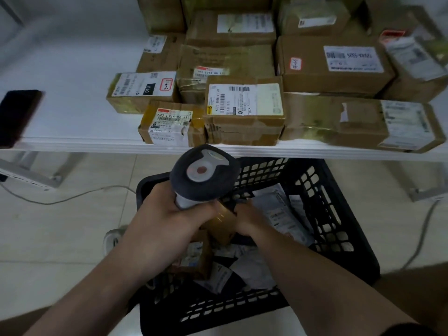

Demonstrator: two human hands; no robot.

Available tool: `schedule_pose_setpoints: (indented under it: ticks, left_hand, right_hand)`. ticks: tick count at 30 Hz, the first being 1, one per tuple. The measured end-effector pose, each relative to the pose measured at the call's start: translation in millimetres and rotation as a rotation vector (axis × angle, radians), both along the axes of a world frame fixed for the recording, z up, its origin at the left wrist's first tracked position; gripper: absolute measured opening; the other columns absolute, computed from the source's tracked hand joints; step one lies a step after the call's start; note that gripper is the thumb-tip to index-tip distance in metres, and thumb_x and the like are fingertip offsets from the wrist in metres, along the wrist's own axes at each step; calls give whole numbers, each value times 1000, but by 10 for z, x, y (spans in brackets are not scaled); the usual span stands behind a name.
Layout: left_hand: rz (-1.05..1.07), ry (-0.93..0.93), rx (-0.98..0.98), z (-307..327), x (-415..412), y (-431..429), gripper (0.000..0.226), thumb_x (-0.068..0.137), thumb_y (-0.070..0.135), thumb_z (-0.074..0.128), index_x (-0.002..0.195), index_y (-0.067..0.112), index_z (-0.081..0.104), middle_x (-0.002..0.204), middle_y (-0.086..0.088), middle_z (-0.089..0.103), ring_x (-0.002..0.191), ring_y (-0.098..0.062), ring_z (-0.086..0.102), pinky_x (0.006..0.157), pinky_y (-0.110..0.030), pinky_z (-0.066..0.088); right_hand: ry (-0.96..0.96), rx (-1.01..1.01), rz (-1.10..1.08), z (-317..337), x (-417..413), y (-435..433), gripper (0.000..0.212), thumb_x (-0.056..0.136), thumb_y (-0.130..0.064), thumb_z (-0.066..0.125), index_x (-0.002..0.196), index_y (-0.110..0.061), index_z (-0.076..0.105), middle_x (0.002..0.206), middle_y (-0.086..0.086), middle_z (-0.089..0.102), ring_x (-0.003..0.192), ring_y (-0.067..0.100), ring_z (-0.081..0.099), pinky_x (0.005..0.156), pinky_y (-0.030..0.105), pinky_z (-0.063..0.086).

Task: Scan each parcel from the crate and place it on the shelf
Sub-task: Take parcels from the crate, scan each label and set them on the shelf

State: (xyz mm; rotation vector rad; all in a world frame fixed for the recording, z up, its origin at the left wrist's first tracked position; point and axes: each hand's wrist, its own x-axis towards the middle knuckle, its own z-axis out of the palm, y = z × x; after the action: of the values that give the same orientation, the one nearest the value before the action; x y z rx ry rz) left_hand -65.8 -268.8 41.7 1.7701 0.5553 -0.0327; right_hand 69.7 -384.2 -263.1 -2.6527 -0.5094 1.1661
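My left hand [167, 212] grips the handle of a grey barcode scanner [203, 173], whose head points up and forward over the black plastic crate [322, 197]. Beside it, my right hand [249, 219] holds a small brown taped parcel [221, 226] just above the crate's contents. More parcels and white mailer bags [278, 209] lie in the crate. The white shelf [72, 98] in front carries several cardboard parcels [244, 110] with labels.
A dark phone-like object [17, 117] lies at the shelf's left edge. Cables [72, 197] run over the tiled floor on both sides of the crate. The shelf's metal legs [55, 170] stand at left and right. The shelf's left half is bare.
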Motion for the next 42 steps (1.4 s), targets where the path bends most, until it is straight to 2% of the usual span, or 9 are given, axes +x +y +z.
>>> schedule_pose_setpoints:
  ticks: [2,6,10,16,23,27,31,37,42]
  left_hand:
    - [-7,-25,0,-2,-30,4,34,89,15,71,59,26,61,47,4,47,43,-10,43,46,-20,36]
    - [-19,-25,33,-23,-63,20,39,90,19,71,55,22,53,46,-1,44,43,-14,41,48,-23,37]
    - [-37,-26,12,22,1,-5,36,91,19,71,59,18,53,50,-3,44,44,-15,41,47,-25,36]
    - [-85,-97,27,152,119,-114,29,89,11,69,66,4,54,55,-7,43,49,-17,40,51,-31,34]
    - [-62,-149,-9,289,162,-235,36,76,27,71,74,-4,54,56,-10,44,50,-19,41,56,-37,33]
    - [-45,-174,-75,325,128,-264,15,92,13,70,83,5,61,60,-11,43,50,-20,39,50,-31,33]
    - [4,-228,-128,334,81,-244,13,92,13,71,81,10,64,56,-3,44,50,-16,41,48,-30,35]
    - [32,-303,-201,344,59,-197,18,93,12,70,93,-4,61,58,-5,43,50,-17,38,48,-31,33]
    - [36,-376,-266,385,82,-227,37,80,26,74,94,-5,59,58,-9,41,47,-17,37,48,-31,33]
  right_hand:
    - [48,29,-83,56,-52,-20,28,96,-28,66,117,-9,63,127,14,65,101,27,63,80,35,56]
    - [106,94,-176,181,-170,-2,64,99,-30,64,151,-3,36,138,14,61,116,28,62,77,33,50]
    - [119,245,-173,405,-196,-42,63,91,-40,72,135,-11,39,121,12,63,96,23,59,62,31,47]
    - [-75,272,156,1062,61,-206,34,100,-31,58,131,-32,42,129,6,44,93,26,59,80,39,52]
    - [3,278,320,2162,235,-463,16,100,-26,65,110,-18,73,133,5,51,121,22,52,103,36,46]
    - [46,244,325,2729,236,-642,62,70,-28,96,123,-27,65,129,-6,54,114,14,56,100,35,53]
    - [-79,234,330,3080,216,-745,67,64,-13,97,121,-28,65,124,-4,57,110,17,58,91,38,57]
    - [-194,284,264,3340,303,-906,47,82,-63,77,106,-23,67,106,-3,71,71,13,72,67,33,54]
    - [-199,370,132,3447,481,-1029,44,93,-63,63,99,-20,68,99,-1,73,89,17,70,80,38,55]
